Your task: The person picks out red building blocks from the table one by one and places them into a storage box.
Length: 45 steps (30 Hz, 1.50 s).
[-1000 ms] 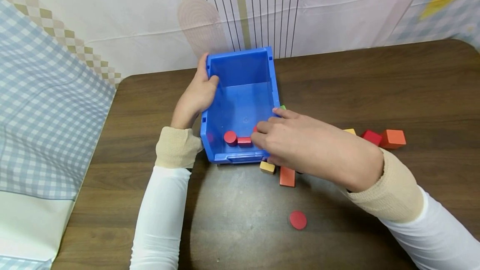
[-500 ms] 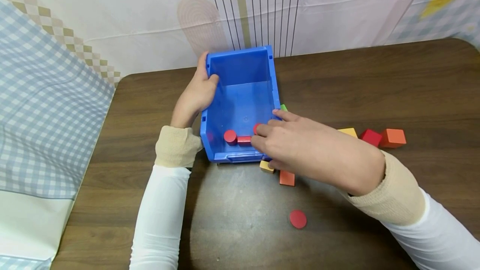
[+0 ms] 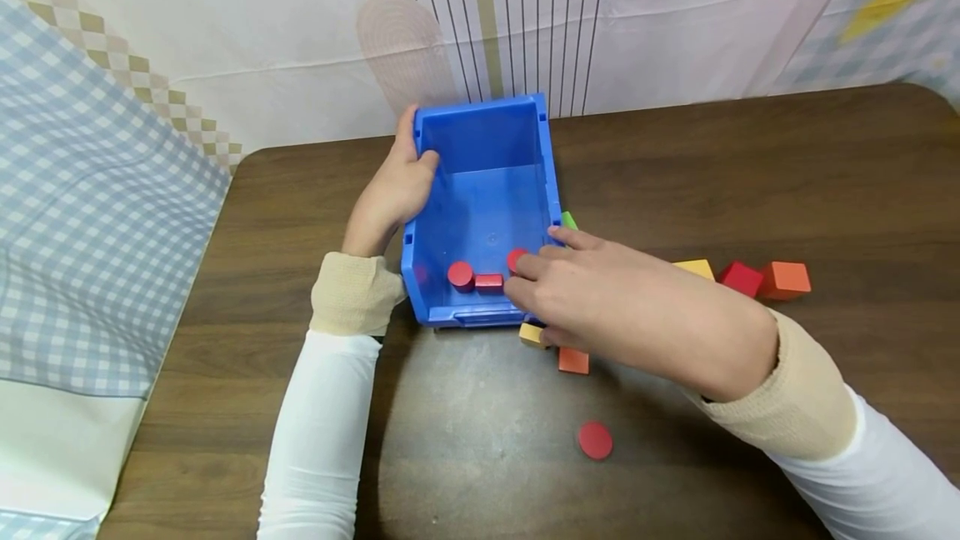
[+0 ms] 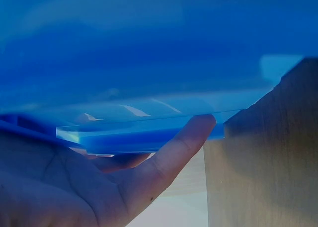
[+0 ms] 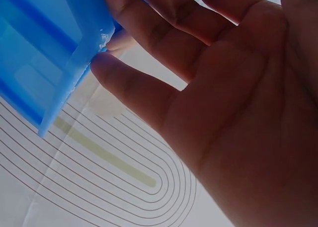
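A blue plastic storage bin (image 3: 480,102) stands at the back of the table. My left hand (image 3: 397,186) grips its left wall, thumb over the rim; in the left wrist view a finger (image 4: 169,160) stretches along the bin's blue surface (image 4: 139,43). Near the front wall inside lie a red cylinder (image 3: 461,276), a small red block (image 3: 489,282) and another red round piece (image 3: 516,260), partly behind my right fingers. My right hand (image 3: 592,290) is over the front right corner, little finger touching the rim (image 5: 69,83), other fingers reaching inside, palm bare.
By my right thumb lie a small yellow block (image 3: 532,335) and an orange block (image 3: 573,361). A red disc (image 3: 596,440) lies nearer. Right of the bin are a green piece (image 3: 569,220), a yellow block (image 3: 696,268), a red block (image 3: 742,279) and an orange block (image 3: 786,280).
My right hand has shifted slightly right and toward me, showing more of the red round piece and the green piece. My left hand and the bin have stayed in place.
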Each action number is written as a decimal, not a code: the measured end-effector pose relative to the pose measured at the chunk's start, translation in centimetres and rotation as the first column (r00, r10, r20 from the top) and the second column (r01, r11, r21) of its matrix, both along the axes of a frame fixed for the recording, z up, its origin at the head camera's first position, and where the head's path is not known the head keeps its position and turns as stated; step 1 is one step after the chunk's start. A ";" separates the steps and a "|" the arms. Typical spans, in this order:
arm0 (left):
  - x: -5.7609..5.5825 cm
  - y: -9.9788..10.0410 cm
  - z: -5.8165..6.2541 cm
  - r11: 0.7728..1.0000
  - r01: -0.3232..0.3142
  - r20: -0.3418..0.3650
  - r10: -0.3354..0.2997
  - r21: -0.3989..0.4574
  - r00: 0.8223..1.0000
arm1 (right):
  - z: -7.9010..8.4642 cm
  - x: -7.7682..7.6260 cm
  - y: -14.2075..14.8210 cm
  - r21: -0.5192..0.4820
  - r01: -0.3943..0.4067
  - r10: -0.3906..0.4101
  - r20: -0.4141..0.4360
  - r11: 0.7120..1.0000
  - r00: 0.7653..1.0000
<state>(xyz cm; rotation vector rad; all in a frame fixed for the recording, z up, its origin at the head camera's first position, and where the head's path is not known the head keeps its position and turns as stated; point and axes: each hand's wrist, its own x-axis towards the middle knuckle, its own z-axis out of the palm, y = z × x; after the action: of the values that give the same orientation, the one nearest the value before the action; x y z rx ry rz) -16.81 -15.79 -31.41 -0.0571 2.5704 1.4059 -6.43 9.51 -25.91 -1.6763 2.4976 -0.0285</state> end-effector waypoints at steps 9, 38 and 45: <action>0.2 -0.2 0.1 1.000 0.005 -0.007 -0.005 -0.014 1.000 | -0.2 0.5 -0.1 0.019 -0.010 0.010 -0.007 1.000 1.000; 0.0 -0.2 -0.1 1.000 0.014 0.000 -0.014 -0.001 1.000 | -0.6 2.1 0.4 -0.050 -0.074 0.073 -0.018 0.996 0.997; -0.1 0.0 0.0 1.000 0.014 0.001 -0.014 -0.002 1.000 | -1.1 2.5 0.1 0.014 -0.067 0.066 0.037 0.998 0.997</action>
<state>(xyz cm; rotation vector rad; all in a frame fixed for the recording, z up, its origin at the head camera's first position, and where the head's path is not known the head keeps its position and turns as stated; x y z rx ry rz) -16.88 -15.79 -31.41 -0.0392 2.5662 1.3986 -3.97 9.64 -27.05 -1.7363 2.4086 -0.0330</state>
